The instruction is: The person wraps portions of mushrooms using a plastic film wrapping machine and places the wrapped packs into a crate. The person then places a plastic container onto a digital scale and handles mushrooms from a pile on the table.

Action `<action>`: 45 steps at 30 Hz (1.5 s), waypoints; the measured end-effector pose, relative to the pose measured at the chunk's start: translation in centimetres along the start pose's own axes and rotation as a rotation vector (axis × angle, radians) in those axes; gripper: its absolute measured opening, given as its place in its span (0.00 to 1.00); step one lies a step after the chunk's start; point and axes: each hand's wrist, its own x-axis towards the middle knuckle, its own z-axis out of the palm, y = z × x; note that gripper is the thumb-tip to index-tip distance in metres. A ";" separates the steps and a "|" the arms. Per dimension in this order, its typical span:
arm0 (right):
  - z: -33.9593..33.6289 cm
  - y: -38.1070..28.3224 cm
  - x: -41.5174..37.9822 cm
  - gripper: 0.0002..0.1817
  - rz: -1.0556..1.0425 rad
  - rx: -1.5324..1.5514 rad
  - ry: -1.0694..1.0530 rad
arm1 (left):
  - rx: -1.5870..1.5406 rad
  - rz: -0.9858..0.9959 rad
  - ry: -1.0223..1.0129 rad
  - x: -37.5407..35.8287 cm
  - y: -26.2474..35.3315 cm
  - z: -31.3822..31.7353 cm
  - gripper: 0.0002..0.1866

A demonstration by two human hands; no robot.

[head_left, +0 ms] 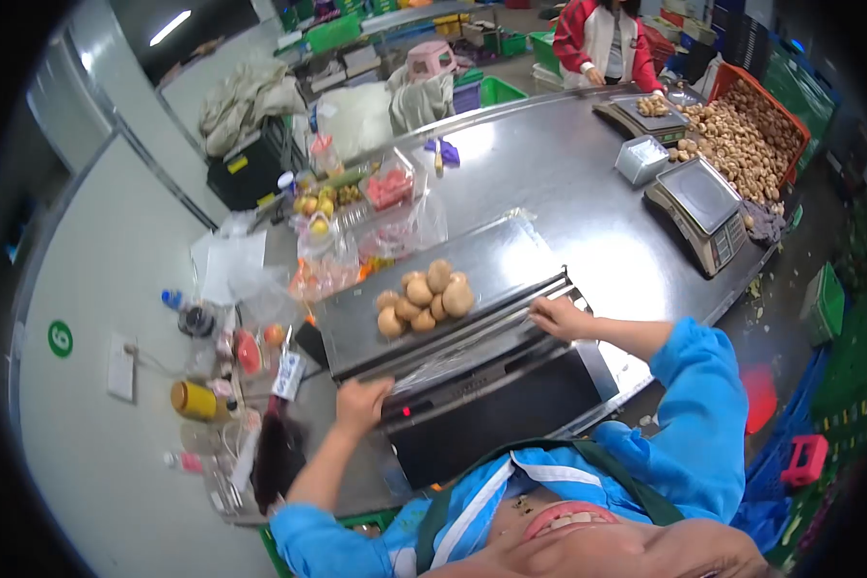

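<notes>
A film wrapping machine (491, 424) with a black front and a small red light is right before me. Clear plastic film (458, 361) stretches across its near side. My left hand (361, 405) is closed on the film's left end, fingers pinched together. At the right end, my right hand (561, 318) also pinches the film, knuckles up. Just beyond the film, a heap of round tan mushrooms (426, 297) rests on the machine's flat metal top (520, 250). Whatever lies beneath the heap is hidden.
Two scales, the nearer one (698, 207) with a bare pan, stand right of the steel table (511, 144). Mushrooms spill from an orange crate (790, 120). A person (607, 48) is across the table. Fruit (318, 204), a red-filled tub (390, 183) and a yellow jar (193, 400) sit left.
</notes>
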 end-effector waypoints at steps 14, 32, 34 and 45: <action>6.9 4.1 21.9 0.15 -0.356 0.048 0.198 | -0.265 -0.354 0.052 11.0 -13.3 10.0 0.12; 2.1 -4.0 7.7 0.18 0.062 0.346 0.002 | -0.520 -0.643 0.065 4.0 1.1 2.4 0.17; 0.7 -6.4 4.0 0.19 0.117 0.416 -0.100 | -0.588 -0.651 0.120 1.2 4.0 2.2 0.19; 9.0 -3.9 -11.0 0.14 0.423 0.223 -0.041 | -0.469 -0.607 0.176 -9.4 11.7 6.5 0.13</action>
